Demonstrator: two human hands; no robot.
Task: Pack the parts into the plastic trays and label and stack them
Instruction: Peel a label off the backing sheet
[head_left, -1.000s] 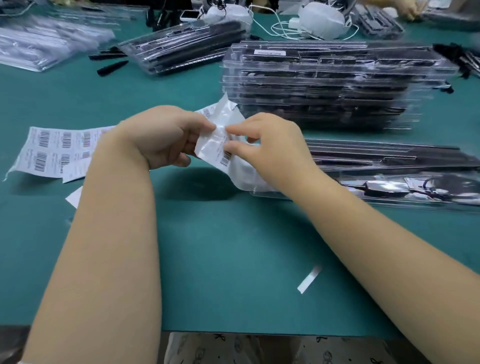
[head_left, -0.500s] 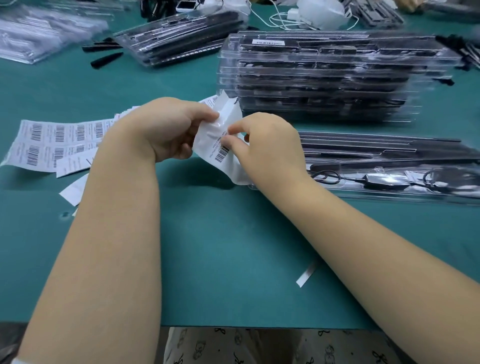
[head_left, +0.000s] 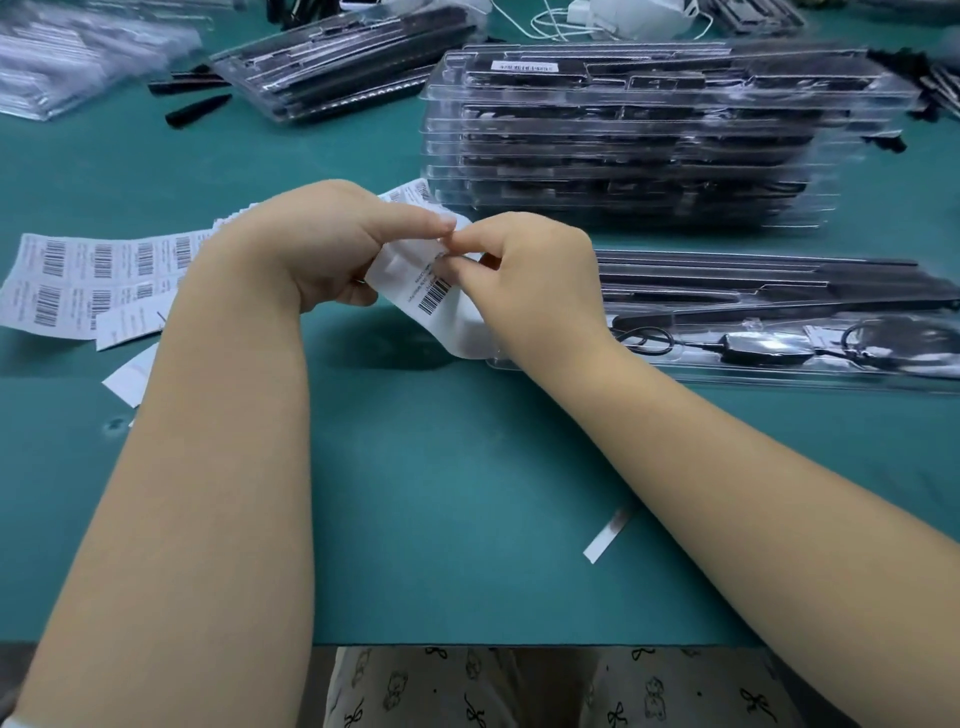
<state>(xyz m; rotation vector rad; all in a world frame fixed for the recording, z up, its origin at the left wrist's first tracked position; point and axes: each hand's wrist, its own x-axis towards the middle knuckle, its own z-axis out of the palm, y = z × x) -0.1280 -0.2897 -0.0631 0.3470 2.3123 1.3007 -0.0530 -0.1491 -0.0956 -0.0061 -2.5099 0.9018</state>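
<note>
My left hand (head_left: 332, 244) grips a curled white strip of barcode labels (head_left: 434, 291) above the green table. My right hand (head_left: 530, 280) pinches the strip's upper edge with thumb and forefinger, right beside my left thumb. A filled clear plastic tray (head_left: 779, 322) with black parts lies flat to the right of my hands. Behind it stands a stack of filled clear trays (head_left: 639, 135), and the top one carries a white label (head_left: 523, 66).
Sheets of barcode labels (head_left: 88, 280) lie at the left. More filled trays (head_left: 337, 62) and clear bags (head_left: 78, 57) sit at the back left. A small white paper strip (head_left: 605, 535) lies near the table's front edge (head_left: 519, 644). Loose black parts (head_left: 197, 109) lie at the back.
My right thumb and forefinger have moved up the strip to its top edge, meeting my left thumb. The strip has curled further, showing its barcode lower down.
</note>
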